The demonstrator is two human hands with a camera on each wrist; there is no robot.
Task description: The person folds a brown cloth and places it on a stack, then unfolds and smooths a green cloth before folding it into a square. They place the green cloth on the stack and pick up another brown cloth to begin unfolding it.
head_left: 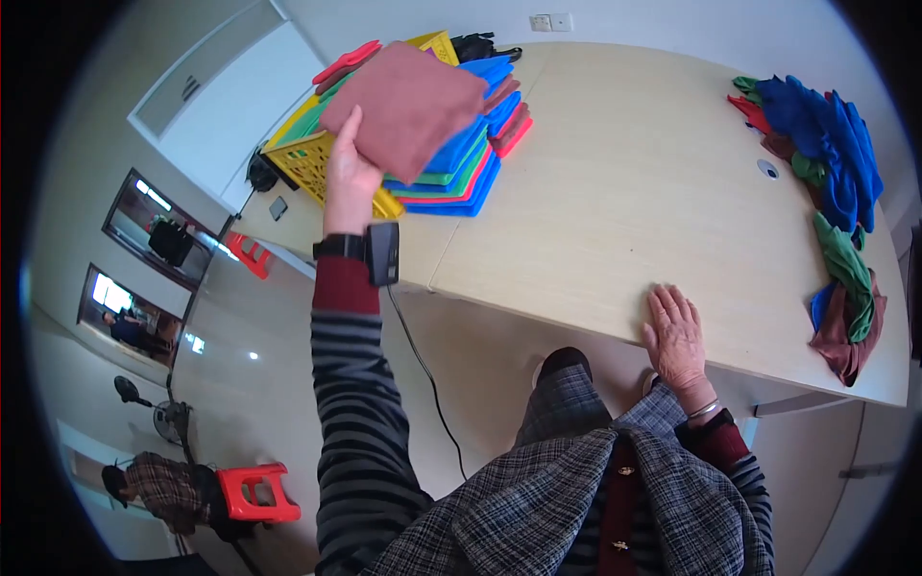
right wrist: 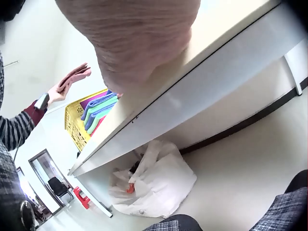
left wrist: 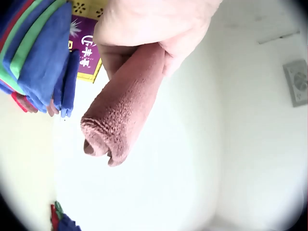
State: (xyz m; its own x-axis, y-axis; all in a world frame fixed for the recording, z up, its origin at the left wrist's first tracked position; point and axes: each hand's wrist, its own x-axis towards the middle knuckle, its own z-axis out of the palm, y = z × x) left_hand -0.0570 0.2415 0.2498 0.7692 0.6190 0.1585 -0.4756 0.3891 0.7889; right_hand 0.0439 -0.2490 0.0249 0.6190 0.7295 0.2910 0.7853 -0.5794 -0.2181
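A folded brown towel (head_left: 408,106) is gripped in my left hand (head_left: 351,178), thumb on the near face. It is held up over the stack of folded towels (head_left: 471,173) in blue, green, red and brown. In the left wrist view, the fuzzy folded end of the brown towel (left wrist: 120,110) sticks out below the fingers. My right hand (head_left: 676,331) rests palm down on the table's front edge with its fingers extended, holding nothing. The right wrist view shows only the back part of the right hand (right wrist: 139,38), close up.
A yellow crate (head_left: 307,163) with more towels stands behind the stack. Crumpled towels (head_left: 826,144) lie along the right side of the table (head_left: 615,182). Under the table is a white plastic bag (right wrist: 159,183). A red stool (head_left: 259,492) and a person (head_left: 173,490) are at the lower left.
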